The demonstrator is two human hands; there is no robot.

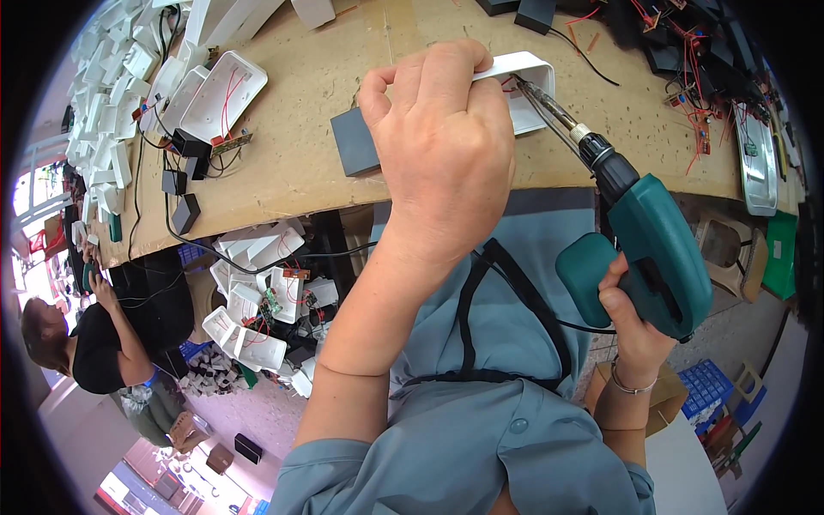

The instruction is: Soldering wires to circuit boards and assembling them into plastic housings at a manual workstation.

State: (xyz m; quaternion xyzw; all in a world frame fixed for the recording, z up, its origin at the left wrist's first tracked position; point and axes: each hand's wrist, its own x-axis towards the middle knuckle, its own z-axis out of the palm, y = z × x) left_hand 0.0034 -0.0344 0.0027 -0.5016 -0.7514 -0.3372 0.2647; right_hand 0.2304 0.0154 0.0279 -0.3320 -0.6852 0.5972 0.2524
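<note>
My left hand (446,129) is closed on a white plastic casing (525,118), holding it tilted at the table's near edge. The back of the hand hides much of the casing and the fingertips. Gripped in my right hand (635,330) is a green pistol-shaped soldering gun (661,232) with a dark nozzle. Its metal tip reaches into the casing, close to a bit of red wire. Whether the tip touches anything there I cannot tell. A flat dark grey box (354,142) lies on the table just left of my left hand.
White casings (227,94) with wires lie at the left, beside a big white heap (103,129). Dark parts with red wires (687,43) crowd the far right, near a metal tray (757,163). A black cable (257,269) crosses below the table edge. Another person (112,343) works at left.
</note>
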